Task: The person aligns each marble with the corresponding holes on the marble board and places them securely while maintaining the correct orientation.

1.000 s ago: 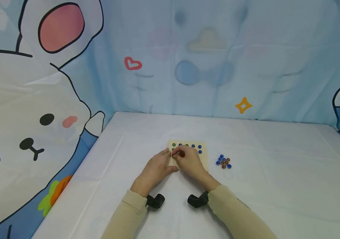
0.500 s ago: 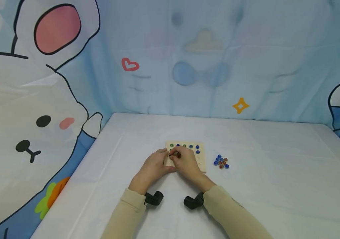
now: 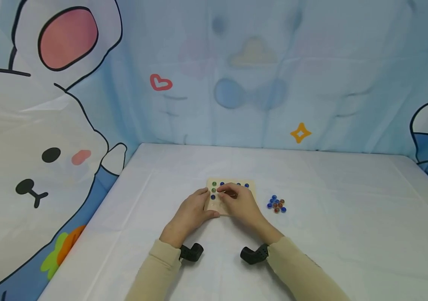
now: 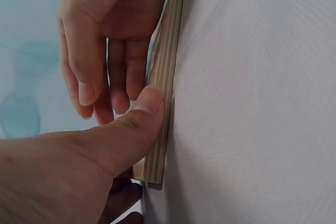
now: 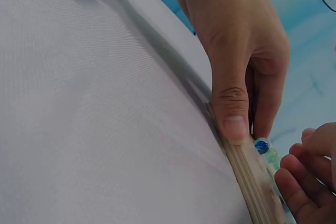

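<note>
Two bare hands work at a small pale board (image 3: 219,205) that lies flat on a white-covered table (image 3: 334,217), near its middle. The left hand (image 3: 192,210) holds the board at its left end: its thumb presses on the near edge, whose layered side shows in both wrist views, and its other fingers lie along the left side. The right hand (image 3: 242,204) hovers over the board, its fingers loosely bent, with a narrow gap between the tips of thumb and forefinger.

Along the board's left side sit two green beads (image 3: 214,190) and, nearest the person, one blue bead (image 3: 213,197). More blue beads show along the far edge; the right hand probably covers others, so I cannot count them all. To the right of the board, apart from it, a loose cluster of blue and amber beads (image 3: 276,205) rests on the cloth.

Both forearms wear beige sleeves (image 3: 160,263), with a black device (image 3: 193,252) at each wrist. Behind the table hangs a light blue backdrop (image 3: 198,121) printed with cartoon figures.
</note>
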`<move>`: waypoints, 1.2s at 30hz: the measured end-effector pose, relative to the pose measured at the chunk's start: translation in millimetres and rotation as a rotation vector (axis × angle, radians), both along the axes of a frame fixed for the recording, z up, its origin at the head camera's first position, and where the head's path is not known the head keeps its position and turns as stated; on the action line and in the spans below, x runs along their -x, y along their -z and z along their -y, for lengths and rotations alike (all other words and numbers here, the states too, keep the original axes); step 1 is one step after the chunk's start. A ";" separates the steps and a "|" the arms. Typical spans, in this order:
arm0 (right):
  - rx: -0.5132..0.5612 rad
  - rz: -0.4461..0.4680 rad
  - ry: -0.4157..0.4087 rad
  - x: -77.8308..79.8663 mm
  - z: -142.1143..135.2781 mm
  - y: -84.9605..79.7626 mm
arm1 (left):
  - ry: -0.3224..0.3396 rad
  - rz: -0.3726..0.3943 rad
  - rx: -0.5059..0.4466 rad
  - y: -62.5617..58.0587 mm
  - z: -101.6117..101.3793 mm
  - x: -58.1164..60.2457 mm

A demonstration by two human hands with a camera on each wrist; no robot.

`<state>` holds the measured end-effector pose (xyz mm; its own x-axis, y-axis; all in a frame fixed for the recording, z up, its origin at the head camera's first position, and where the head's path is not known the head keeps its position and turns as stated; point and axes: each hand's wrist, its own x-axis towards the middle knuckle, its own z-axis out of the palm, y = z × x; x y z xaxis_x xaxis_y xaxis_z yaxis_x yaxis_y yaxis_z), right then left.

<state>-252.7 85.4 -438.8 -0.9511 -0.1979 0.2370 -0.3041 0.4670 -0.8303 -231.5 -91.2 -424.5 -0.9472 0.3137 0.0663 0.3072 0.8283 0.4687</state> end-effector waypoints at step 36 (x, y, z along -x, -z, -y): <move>0.017 -0.092 0.189 -33.4 -124.0 -14.7 | -0.005 0.007 0.072 0.1 -3.0 -1.7</move>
